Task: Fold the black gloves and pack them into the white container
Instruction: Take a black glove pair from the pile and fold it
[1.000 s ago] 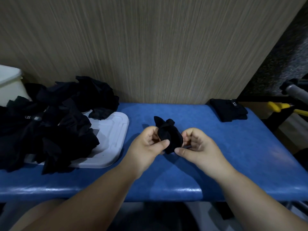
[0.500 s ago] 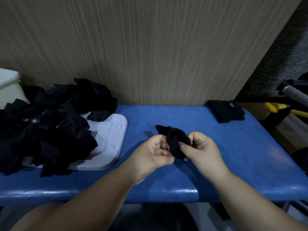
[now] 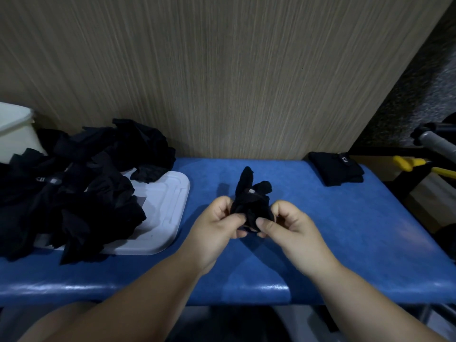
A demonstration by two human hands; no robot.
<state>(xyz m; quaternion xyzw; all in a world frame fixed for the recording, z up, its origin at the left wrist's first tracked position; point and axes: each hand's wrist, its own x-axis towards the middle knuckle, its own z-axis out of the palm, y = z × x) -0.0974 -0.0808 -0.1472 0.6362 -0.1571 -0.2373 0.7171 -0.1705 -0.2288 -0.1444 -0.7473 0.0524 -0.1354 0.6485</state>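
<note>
A bunched black glove (image 3: 251, 201) is held above the middle of the blue bench (image 3: 345, 230). My left hand (image 3: 217, 225) grips its left side and my right hand (image 3: 288, 225) pinches its right side with the thumb on top. Glove fingers stick up behind my hands. A big heap of loose black gloves (image 3: 74, 183) lies at the left, partly on a white lid (image 3: 162, 213). The white container (image 3: 14, 129) stands at the far left edge, half hidden by the heap. A folded black glove bundle (image 3: 336, 167) rests at the bench's back right.
A wood-grain wall panel (image 3: 222, 70) rises directly behind the bench. To the right, off the bench, are a grey handle (image 3: 436, 141) and yellow-handled tools (image 3: 419, 165). The bench's front edge runs just below my wrists.
Both hands have kept working the glove between them; its fingers now stick up higher behind my hands, and my thumbs have shifted onto its front. The view tilted slightly.
</note>
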